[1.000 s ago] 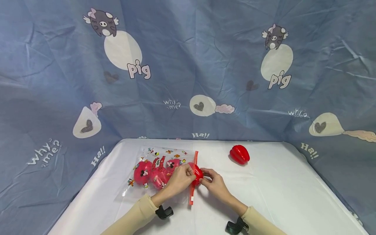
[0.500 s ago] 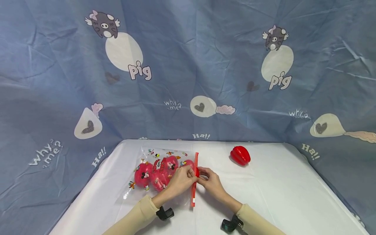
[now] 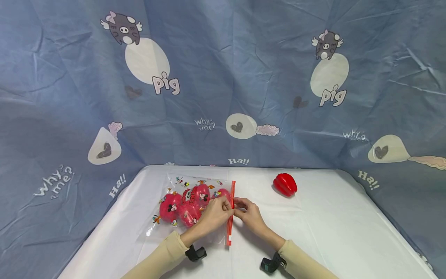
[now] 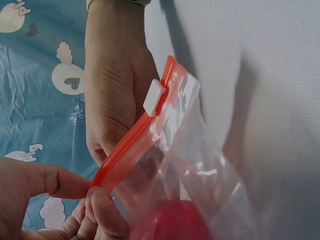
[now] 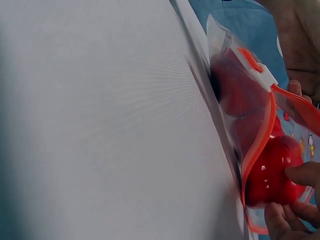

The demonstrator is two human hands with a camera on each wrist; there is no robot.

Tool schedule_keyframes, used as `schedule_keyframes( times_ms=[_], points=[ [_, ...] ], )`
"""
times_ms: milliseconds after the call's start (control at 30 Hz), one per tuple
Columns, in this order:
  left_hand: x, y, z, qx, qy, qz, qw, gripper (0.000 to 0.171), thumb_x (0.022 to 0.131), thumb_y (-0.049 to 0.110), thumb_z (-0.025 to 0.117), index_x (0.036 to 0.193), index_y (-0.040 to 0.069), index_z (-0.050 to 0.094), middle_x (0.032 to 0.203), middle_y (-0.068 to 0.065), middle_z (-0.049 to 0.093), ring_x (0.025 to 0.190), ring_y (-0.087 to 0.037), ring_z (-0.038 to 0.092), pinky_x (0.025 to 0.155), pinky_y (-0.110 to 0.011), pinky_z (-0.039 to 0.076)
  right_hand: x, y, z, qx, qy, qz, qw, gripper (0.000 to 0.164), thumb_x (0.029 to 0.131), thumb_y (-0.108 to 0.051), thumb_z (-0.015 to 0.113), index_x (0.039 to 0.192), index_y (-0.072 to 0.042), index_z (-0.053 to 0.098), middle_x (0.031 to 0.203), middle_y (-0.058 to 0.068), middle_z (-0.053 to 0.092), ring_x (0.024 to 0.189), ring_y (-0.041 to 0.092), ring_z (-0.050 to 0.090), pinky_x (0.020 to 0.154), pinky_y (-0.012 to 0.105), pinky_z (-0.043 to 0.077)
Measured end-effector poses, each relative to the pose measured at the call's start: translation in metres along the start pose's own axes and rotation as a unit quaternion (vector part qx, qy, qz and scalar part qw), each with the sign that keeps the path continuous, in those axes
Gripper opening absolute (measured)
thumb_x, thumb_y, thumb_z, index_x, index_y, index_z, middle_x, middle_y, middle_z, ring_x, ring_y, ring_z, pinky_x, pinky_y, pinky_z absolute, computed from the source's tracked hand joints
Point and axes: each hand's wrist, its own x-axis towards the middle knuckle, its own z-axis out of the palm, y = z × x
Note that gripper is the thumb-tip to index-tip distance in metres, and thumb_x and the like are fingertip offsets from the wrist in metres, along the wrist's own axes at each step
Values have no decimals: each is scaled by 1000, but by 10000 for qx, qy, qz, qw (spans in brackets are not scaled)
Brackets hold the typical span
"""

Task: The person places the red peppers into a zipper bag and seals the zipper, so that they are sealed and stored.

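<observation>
A clear slider bag [image 3: 158,228] with cartoon prints and a red zip edge [image 3: 229,228] lies flat with several red bell peppers [image 3: 169,207] inside. My left hand [image 3: 215,215] pinches the upper layer of the bag's mouth between thumb and fingers, lifting it. My right hand [image 3: 253,217] reaches into that mouth from the right. In the right wrist view its fingers [image 5: 277,220] and thumb grip a glossy red bell pepper [image 5: 272,172] just inside the zip edge. The white slider [image 4: 154,98] sits near the mouth's front end in the left wrist view.
Another red bell pepper [image 3: 285,185] lies on the white-covered table [image 3: 324,232] at the back right, apart from the bag. A blue printed curtain [image 3: 195,77] hangs behind and along both sides. Black wrist cameras [image 3: 196,253] hang below each wrist.
My right hand has moved left with the red bell pepper, taking it through the bag's mouth. My left hand keeps its pinch on the edge, almost in place.
</observation>
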Motion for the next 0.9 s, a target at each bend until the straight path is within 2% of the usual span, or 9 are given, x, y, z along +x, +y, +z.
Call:
schedule_keyframes(
  times_ms=[400,600,900],
  points=[
    [0,0,0,94,11,-58,9999,9,75,17,66,72,15,58,64,7,54,56,-3,47,47,-20,38,3,0,4,54,-25,-98,9999,36,84,4,66,117,15,57,112,30,64,102,42,64,91,47,50],
    [0,1,0,70,2,-41,10000,7,75,15,65,72,13,59,64,6,55,56,-4,48,48,-21,39,1,0,1,87,-69,-13,9999,36,85,2,66,118,14,58,112,29,64,103,42,63,90,41,52],
    [0,-2,1,54,27,-24,10000,13,77,16,69,73,12,58,65,4,56,56,-5,48,48,-20,39,-1,7,-4,155,-23,-57,9999,35,83,7,65,116,16,58,109,31,64,101,46,63,88,40,53]
  ],
)
